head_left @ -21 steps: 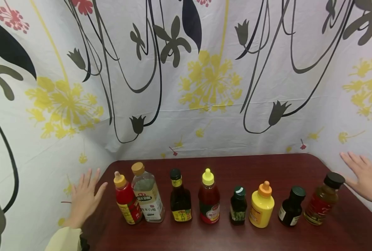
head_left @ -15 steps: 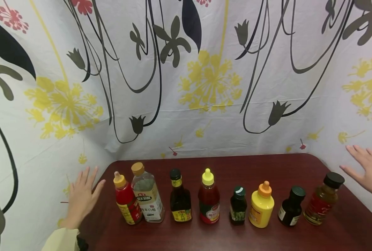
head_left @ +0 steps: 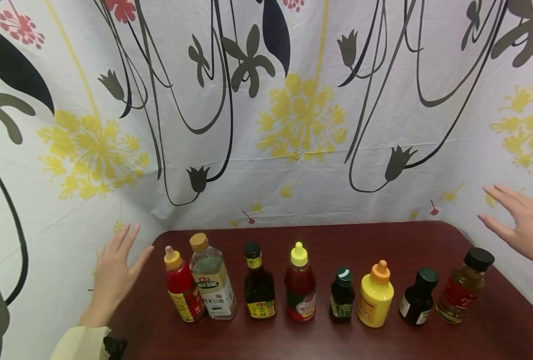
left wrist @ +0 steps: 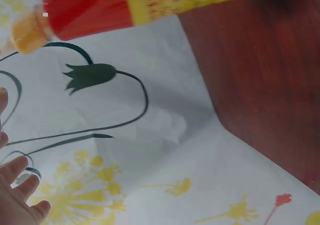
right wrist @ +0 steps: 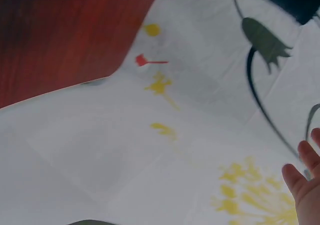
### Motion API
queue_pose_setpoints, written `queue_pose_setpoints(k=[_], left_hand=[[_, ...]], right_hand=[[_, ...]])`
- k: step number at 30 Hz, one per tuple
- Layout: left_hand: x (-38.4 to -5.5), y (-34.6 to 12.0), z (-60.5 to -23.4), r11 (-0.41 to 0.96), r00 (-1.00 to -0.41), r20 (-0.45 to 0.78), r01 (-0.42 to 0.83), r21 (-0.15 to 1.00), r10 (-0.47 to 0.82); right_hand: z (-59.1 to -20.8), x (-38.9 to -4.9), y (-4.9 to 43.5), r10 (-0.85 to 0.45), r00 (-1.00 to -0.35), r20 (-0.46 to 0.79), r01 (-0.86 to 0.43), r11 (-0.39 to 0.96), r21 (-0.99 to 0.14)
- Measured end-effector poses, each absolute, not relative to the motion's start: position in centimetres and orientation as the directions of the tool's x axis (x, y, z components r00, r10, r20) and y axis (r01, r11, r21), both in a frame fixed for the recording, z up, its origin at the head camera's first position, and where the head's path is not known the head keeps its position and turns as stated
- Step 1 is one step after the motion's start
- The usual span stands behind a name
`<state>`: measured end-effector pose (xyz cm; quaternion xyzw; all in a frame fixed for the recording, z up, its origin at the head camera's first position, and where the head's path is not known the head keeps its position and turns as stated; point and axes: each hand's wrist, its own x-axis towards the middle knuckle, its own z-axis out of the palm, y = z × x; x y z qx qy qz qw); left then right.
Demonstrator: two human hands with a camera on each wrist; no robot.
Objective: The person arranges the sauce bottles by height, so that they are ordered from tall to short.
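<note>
My left hand (head_left: 112,274) hovers at the table's left side with its fingers extended and nothing in it. Nearest to it stands a red squeeze bottle (head_left: 183,287) with an orange cap, also large in the left wrist view. Beyond the right edge, my right hand (head_left: 525,225) is raised with spread fingers, holding nothing. Closest to that hand is an oil bottle (head_left: 459,292) with a black cap and red label. Only some fingers of each hand show in the wrist views.
Between these stand a clear vinegar bottle (head_left: 212,285), a dark sauce bottle (head_left: 259,287), a red sauce bottle (head_left: 300,290) with a yellow cap, a small dark bottle (head_left: 342,295), a yellow squeeze bottle (head_left: 375,297) and another dark bottle (head_left: 418,297). A patterned curtain (head_left: 266,195) hangs behind the table (head_left: 320,342).
My right hand has lifted and ended farther from the oil bottle. The left hand has risen slightly and turned a little. Every bottle stays in its place.
</note>
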<state>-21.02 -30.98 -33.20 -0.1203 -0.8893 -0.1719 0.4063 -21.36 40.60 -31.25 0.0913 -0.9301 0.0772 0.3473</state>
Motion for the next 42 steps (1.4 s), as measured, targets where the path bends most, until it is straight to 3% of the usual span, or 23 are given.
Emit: queue_pose_setpoints(k=[8, 17, 22, 28, 33, 42], left_hand=[[-20.8, -30.0, -31.3, 0.874, -0.617, 0.786, 0.4, 0.277, 0.033], [-20.8, -28.8, -29.7, 0.804, -0.597, 0.802, 0.485, 0.345, 0.016], [-20.6, -28.2, -28.9, 0.781, -0.607, 0.794, 0.505, 0.369, 0.018], [-20.7, -27.6, -28.5, 0.764, -0.659, 0.752, 0.479, 0.432, -0.012], [-21.1, -27.2, -28.6, 0.76, -0.695, 0.718, 0.442, 0.476, -0.045], [-21.9, -26.8, -29.2, 0.722, -0.775, 0.628, 0.393, 0.57, -0.073]], right_hand=[[-28.8, -21.4, 37.1, -0.201, -0.71, 0.675, -0.323, 0.945, -0.058], [-26.0, -21.4, 32.2, -0.342, -0.631, 0.697, -0.457, 0.889, 0.023], [-24.7, -21.8, 29.6, -0.424, -0.555, 0.716, -0.556, 0.829, 0.06], [-23.8, -22.6, 26.3, -0.485, -0.483, 0.729, -0.653, 0.754, 0.069], [-23.3, -23.3, 23.5, -0.51, -0.463, 0.725, -0.723, 0.69, 0.024], [-22.8, -24.4, 18.2, -0.54, -0.516, 0.665, -0.815, 0.549, -0.186]])
